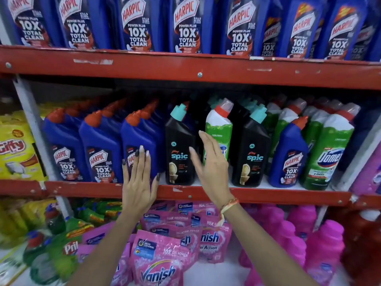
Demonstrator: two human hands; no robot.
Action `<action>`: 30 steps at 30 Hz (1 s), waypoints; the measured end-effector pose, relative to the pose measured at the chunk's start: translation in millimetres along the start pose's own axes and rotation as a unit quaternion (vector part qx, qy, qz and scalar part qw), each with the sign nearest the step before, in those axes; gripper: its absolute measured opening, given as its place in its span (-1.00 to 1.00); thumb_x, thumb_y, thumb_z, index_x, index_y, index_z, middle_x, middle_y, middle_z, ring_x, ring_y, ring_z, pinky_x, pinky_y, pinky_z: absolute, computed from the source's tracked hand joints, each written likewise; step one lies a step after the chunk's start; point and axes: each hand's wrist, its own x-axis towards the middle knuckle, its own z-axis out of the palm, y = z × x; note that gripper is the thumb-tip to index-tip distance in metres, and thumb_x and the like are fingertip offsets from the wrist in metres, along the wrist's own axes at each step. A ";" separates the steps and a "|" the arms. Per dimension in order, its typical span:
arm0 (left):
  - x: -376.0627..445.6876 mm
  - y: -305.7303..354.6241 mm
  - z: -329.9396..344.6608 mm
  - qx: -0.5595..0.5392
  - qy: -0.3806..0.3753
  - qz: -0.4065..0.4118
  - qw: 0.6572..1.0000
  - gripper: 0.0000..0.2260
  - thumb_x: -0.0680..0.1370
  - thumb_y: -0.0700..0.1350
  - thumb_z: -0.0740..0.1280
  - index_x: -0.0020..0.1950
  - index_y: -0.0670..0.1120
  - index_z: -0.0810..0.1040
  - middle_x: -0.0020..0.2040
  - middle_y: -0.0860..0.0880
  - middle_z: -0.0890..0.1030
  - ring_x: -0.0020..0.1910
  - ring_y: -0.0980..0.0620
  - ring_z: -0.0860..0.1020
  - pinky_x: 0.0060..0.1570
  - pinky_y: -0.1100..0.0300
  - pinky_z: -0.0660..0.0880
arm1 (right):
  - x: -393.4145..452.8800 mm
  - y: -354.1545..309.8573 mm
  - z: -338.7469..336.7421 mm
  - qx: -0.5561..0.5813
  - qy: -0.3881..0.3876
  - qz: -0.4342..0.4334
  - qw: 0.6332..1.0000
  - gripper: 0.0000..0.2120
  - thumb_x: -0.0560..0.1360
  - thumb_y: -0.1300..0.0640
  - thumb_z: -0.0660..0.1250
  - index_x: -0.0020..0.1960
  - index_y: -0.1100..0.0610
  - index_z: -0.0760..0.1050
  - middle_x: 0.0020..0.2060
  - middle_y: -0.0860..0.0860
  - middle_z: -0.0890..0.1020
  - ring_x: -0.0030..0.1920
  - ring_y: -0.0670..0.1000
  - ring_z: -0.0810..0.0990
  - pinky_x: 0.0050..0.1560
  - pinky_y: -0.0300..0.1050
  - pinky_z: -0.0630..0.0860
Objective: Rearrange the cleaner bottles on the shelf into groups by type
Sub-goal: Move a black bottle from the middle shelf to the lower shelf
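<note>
A: Cleaner bottles on the middle shelf (185, 191), level with both hands and just beyond the fingertips. Blue Harpic bottle (142, 145) under the left hand (138, 182); palm flat on its front, fingers spread, nothing gripped. Probably steadying that row's end bottle or nudging it back into line.

B: And the right hand (210, 164)?

A: Open, fingers loosely apart, empty, raised edge-on in front of the green and white bottle (219, 129). Left of it, a black Spic bottle (180, 149); right of it, a second black Spic bottle (250, 153). Green one wedged between two blacks, so likely the misfit to pull out.

B: Anything further out?

A: Far right of the right hand: a stray blue Harpic bottle (288, 153), just beside a green Domex bottle (327, 153) and in front of other green ones. Seemingly another piece out of its group.

B: Obstacles?

A: Tight packing. Neighbours close on both sides of the green and white bottle, little room for fingers. Red shelf beam (200, 74) low above the caps, so tilting out rather than lifting straight up. Below the wrists, pink Vanish pouches (160, 256); clear of the reach.
</note>
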 end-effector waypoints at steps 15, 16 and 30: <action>-10.1 -8.3 22.1 0.036 0.012 -0.009 0.999 -0.42 0.71 0.09 -0.07 0.61 -0.28 0.07 0.65 -0.14 -0.04 0.63 -0.09 0.00 0.60 -0.10 -0.07 | 14.3 -34.5 67.0 -0.032 -0.016 0.174 0.984 -0.10 0.32 -0.07 0.55 0.49 0.14 0.16 0.37 0.17 0.30 0.23 0.17 0.42 0.22 0.06 0.49; -10.5 -8.8 22.0 0.036 0.012 -0.009 0.999 -0.42 0.71 0.09 -0.07 0.61 -0.27 0.06 0.65 -0.14 -0.04 0.63 -0.09 0.01 0.60 -0.09 -0.08 | 14.6 -33.1 68.4 -0.028 -0.016 0.174 0.984 -0.12 0.33 -0.05 0.54 0.49 0.14 0.17 0.37 0.17 0.31 0.23 0.17 0.42 0.21 0.04 0.49; -9.8 -9.1 21.7 0.043 0.025 0.002 0.999 -0.42 0.70 0.08 -0.04 0.61 -0.27 0.07 0.64 -0.15 -0.01 0.63 -0.10 0.03 0.59 -0.13 -0.08 | 23.4 -52.2 26.4 0.016 0.022 0.089 0.996 -0.18 0.35 -0.11 0.51 0.48 0.10 0.24 0.33 0.09 0.38 0.31 0.04 0.35 0.13 -0.36 0.23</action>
